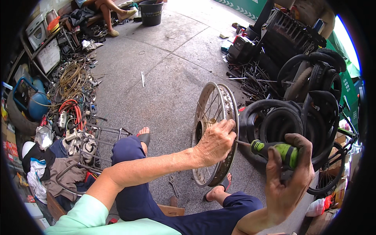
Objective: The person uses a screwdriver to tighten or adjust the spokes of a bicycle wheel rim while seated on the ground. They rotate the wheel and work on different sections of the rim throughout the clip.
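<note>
Left hand [217,141]: fingers curled down over the edge of the bare wheel [228,102], knuckles up, pinching the rim. Whether a small part also sits under the fingertips, cannot tell. Right hand [289,186]: thumb and bent fingers pinch the green-and-black handle of a screwdriver [288,153]; its shaft points at the rim beside the left fingers, tip hidden.

Wheel stands near upright in front of the person, between the knees, lower edge near the right foot. Spokes and hub show; no tyre on it.

Handling (judged): metal, stiff, moderate weight, apt to roll or swing if let go. Rim edge is the best hold; spokes are thin and could bend. Worn rim may be gritty rather than slippery. Screwdriver light; its chunky handle should grip well.

Farther out: wrench [174,186] on the floor, black tyres [270,111] heaped to the right, tangled cables [72,80] left, dark bucket [151,16] at far end.
</note>
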